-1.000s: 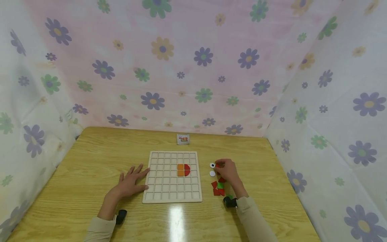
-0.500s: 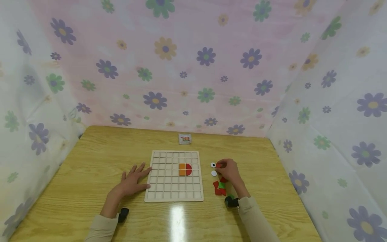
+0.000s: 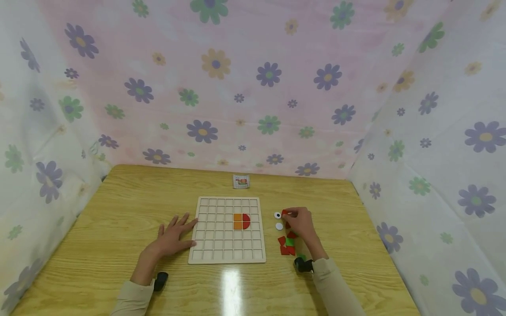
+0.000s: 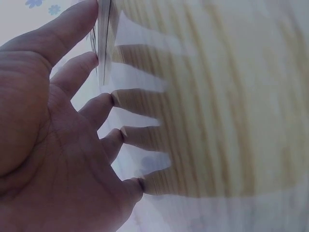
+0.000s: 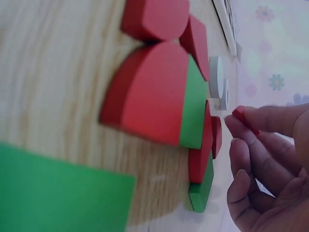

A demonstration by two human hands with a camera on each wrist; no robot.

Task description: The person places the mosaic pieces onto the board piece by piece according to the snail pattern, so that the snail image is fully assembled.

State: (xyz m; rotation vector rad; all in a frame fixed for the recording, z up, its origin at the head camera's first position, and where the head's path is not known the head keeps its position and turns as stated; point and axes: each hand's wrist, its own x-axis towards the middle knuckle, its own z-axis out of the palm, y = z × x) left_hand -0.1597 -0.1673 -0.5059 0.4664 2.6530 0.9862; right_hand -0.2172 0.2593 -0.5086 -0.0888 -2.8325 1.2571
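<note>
My right hand (image 3: 301,221) pinches a small red piece (image 5: 245,120) between thumb and fingertips, just above the table at the right of the grid board (image 3: 213,246). Beside these fingertips lie a white disc with a black dot (image 3: 277,215) and a plain white disc (image 3: 279,226). Several red pieces (image 5: 152,96) and green pieces (image 5: 194,104) lie loose below and under the hand, some partly hidden. With fingers spread, my left hand (image 3: 170,239) rests on the table, its thumb and index fingertip touching the board's left edge. Orange squares (image 3: 237,217) and red quarter-rounds (image 3: 246,225) sit together in the grid.
A small printed picture card (image 3: 241,181) lies behind the board, near the back of the wooden table (image 3: 158,188). Flowered cloth (image 3: 237,109) encloses the back and both sides. A green piece (image 5: 63,193) lies close to the right wrist camera.
The right fingertips have shifted slightly, and the pinched red piece now shows higher at their tips. The left hand stays at the board's edge. The head view has swung a little.
</note>
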